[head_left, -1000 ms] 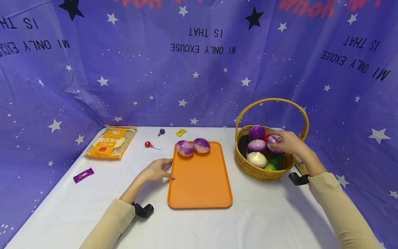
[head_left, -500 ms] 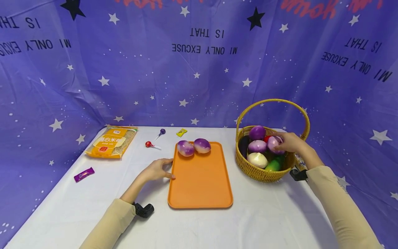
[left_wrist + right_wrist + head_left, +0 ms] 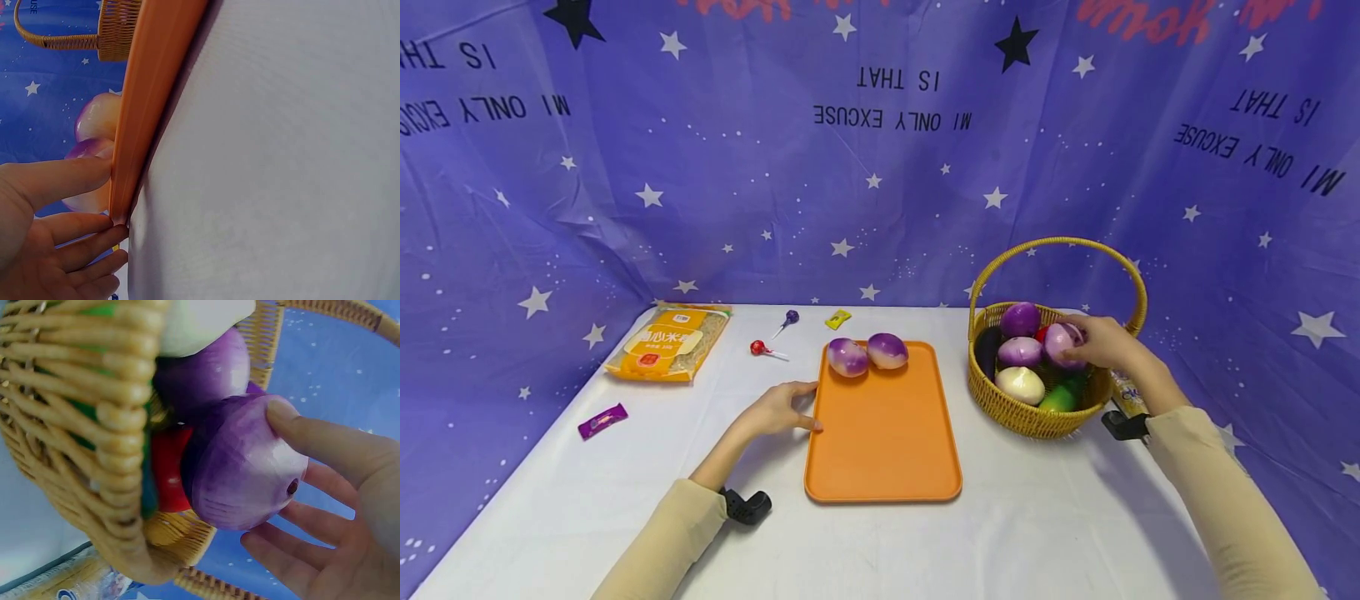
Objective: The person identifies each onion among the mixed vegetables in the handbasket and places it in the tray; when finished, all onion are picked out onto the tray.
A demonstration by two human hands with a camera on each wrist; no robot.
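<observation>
At the right, my right hand holds a purple onion at the top of a wicker basket. In the right wrist view, the thumb lies on one side of the onion and the fingers on the other. Beside it in the basket are other purple onions, a white onion-like vegetable, a dark eggplant, a green vegetable and something red. My left hand touches the left rim of an orange tray with extended thumb and fingers. Two purple-and-white turnips lie at the tray's far end.
Left of the tray lie a yellow food bag, a purple-wrapped candy, a red lollipop and a purple lollipop. A yellow candy sits behind it. The basket handle arches high. Another package lies beside the basket.
The right hand shifts only slightly at the basket, staying on the same purple onion. The left hand keeps its place at the tray rim, and the tray and turnips stay still.
</observation>
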